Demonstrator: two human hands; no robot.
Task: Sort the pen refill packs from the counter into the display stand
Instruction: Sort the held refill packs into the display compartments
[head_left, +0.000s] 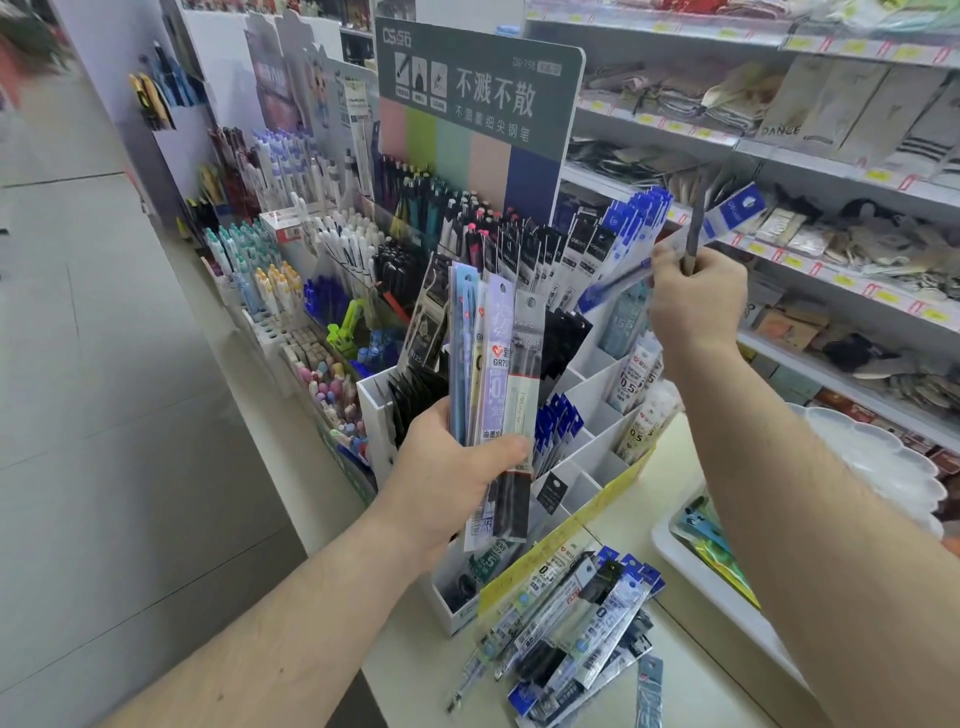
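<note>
Fingers: your right hand (696, 296) pinches one blue refill pack (727, 221), angled to the display stand (582, 395).
Reserve: your left hand (452, 478) grips a fanned bundle (493, 374), labels readable.

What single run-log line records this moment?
left hand: grips fanned refill packs | right hand: holds blue refill pack above white display stand | loose packs on counter
</note>
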